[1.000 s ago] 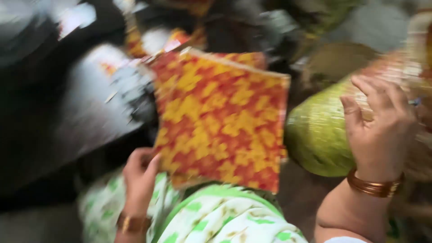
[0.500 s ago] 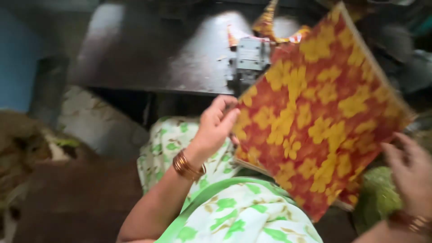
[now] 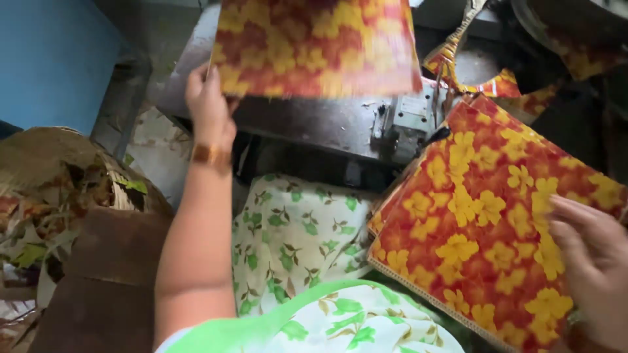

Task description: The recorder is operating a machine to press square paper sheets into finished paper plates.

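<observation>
So the left hand [image 3: 208, 104] is up in the upper left-middle of the frame, fingers clenched on the lower left corner of a floral fabric piece [image 3: 314, 46], red and orange with yellow flowers. That piece is lifted up over the desk [image 3: 314, 121] and fills the top centre; it looks a bit blurred, so I can't make out much of its edges. There's a gold bangle [image 3: 210, 155] on that wrist.

The right hand [image 3: 592, 268] is at the lower right edge, partly cut off by the frame. Its fingers lie flat on the right side of a stack of matching floral pieces [image 3: 477, 229], which sits tilted across the lap in the right half of the picture. Can't tell if the thumb is tucked under the stack or not, so whether it's truly gripping is unclear; it's touching the top sheet for sure.

Between the two pieces, just right of centre, is a small grey metal machine part [image 3: 409, 117] sitting on the dark desk. More scraps of the same print [image 3: 497, 85] lie in the upper right. Down the middle is the person's lap in a cream cloth with green leaves [image 3: 294, 242]. Over on the left is a woven basket [image 3: 59, 176] with dried leaves and bits in it, and a blue wall [image 3: 52, 52] takes the upper left corner.
</observation>
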